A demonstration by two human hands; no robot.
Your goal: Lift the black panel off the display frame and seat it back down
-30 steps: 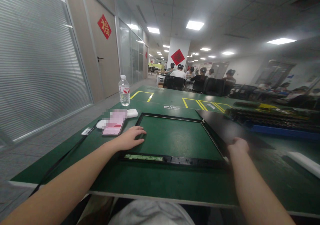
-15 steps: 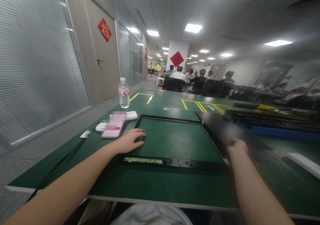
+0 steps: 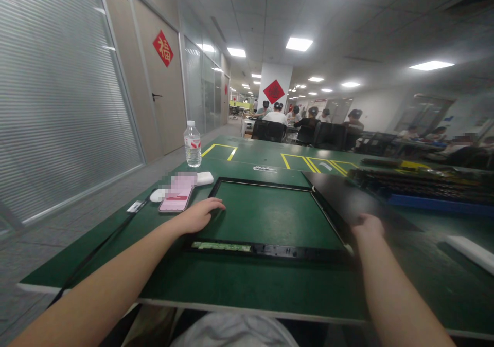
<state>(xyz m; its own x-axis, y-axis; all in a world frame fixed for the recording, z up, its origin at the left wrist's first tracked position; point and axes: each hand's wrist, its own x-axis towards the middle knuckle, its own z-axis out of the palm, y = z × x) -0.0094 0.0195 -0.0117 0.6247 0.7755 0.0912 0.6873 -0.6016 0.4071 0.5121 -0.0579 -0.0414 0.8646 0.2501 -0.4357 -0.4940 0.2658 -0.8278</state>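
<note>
A thin black rectangular frame [image 3: 266,184] lies flat on the green table, with a green strip like a circuit board [image 3: 222,247] set in its near bar. My left hand [image 3: 198,216] rests over the frame's left side, fingers close together and curled across it. Along the frame's right side is a dark, glossy flat panel [image 3: 335,195] with a light reflection on it. My right hand [image 3: 369,227] is closed at the panel's near edge, the fingers somewhat blurred and partly hidden. A pale piece shows at the frame's lower right corner, beside that hand.
Left of the frame lie a pink-screened phone [image 3: 177,198], a white object [image 3: 204,178] and a black strap [image 3: 104,244]; a water bottle [image 3: 192,145] stands behind. On the right are a stack of dark strips [image 3: 417,182], a blue tray edge [image 3: 440,204] and a white bar [image 3: 469,253]. People sit farther back.
My left fingers have drawn closer together, the thumb now tucked toward them. My right hand, the frame and the panel stay nearly in place; the view shifts slightly.
</note>
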